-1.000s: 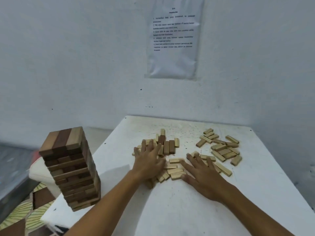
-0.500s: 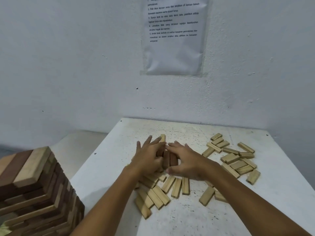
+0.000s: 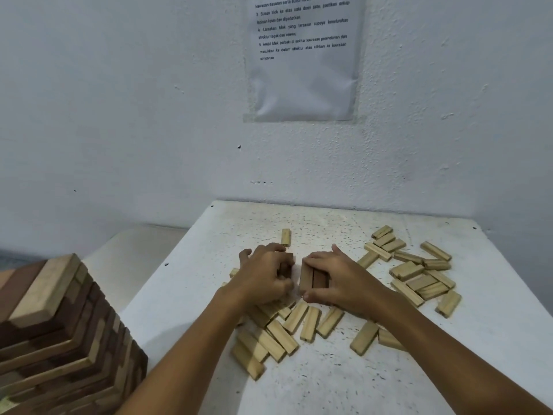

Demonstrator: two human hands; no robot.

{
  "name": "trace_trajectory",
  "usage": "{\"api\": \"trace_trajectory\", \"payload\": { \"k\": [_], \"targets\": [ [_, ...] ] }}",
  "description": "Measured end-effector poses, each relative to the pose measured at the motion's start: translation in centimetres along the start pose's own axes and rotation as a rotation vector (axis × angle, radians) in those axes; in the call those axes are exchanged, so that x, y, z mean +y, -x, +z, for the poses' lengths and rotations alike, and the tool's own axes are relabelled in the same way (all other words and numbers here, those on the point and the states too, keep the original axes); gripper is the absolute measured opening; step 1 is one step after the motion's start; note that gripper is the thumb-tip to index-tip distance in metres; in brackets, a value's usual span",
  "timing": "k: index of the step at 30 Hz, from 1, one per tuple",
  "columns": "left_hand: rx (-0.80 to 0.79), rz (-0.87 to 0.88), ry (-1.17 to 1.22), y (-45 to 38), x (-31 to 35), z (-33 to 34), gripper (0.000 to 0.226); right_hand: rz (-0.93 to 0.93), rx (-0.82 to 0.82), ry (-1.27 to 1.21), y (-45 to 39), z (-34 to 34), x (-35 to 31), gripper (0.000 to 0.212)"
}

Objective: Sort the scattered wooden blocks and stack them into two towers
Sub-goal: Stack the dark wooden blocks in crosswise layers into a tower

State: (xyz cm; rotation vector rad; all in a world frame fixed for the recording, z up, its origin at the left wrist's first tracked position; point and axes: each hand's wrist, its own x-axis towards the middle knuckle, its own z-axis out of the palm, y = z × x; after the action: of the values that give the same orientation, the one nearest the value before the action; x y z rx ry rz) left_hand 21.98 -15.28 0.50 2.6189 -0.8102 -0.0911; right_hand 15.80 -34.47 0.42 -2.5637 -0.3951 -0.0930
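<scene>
At the middle of the white table (image 3: 344,384), the right hand (image 3: 344,280) curls thumb and fingers round a small bundle of blocks (image 3: 312,277), one pale and at least one dark, pressed side by side, probably to square them into a layer before lifting. Just beside it, the left hand (image 3: 263,280) is curled over a dark block (image 3: 285,269); it seems to grip it, though its fingers hide most of the piece. Below both hands lies a fan of pale blocks (image 3: 287,333), and a second pale scatter (image 3: 419,271) sits well apart to the right, so the dark pieces look to be getting picked out first. One tower (image 3: 59,339), mostly dark with pale bands, stands at lower left.
</scene>
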Motion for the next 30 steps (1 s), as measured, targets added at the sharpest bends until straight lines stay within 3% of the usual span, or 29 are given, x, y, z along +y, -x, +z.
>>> {"api": "trace_trajectory", "payload": {
  "k": [2, 6, 13, 26, 30],
  "targets": [
    [0.005, -0.006, -0.012, -0.1, 0.2, 0.2, 0.042, 0.071, 0.021, -0.006, 1.1, -0.7, -0.1, 0.071],
    [0.026, -0.039, -0.011, -0.5, 1.1, 0.1, 0.039, 0.140, 0.060, -0.103, 2.8, -1.2, 0.5, 0.082],
    [-0.002, -0.007, -0.117, -0.9, 2.7, -0.8, 0.050, 0.118, 0.120, -0.188, 5.6, -2.2, 0.6, 0.073],
    [0.128, 0.104, 0.213, 1.4, 4.9, -0.4, 0.063, 0.220, 0.210, -0.266, 8.7, -2.1, -0.9, 0.075],
    [0.116, 0.234, 0.255, 4.4, 5.7, -0.2, 0.054, 0.228, 0.178, -0.310, 10.9, -1.5, -2.3, 0.075]
  ]
}}
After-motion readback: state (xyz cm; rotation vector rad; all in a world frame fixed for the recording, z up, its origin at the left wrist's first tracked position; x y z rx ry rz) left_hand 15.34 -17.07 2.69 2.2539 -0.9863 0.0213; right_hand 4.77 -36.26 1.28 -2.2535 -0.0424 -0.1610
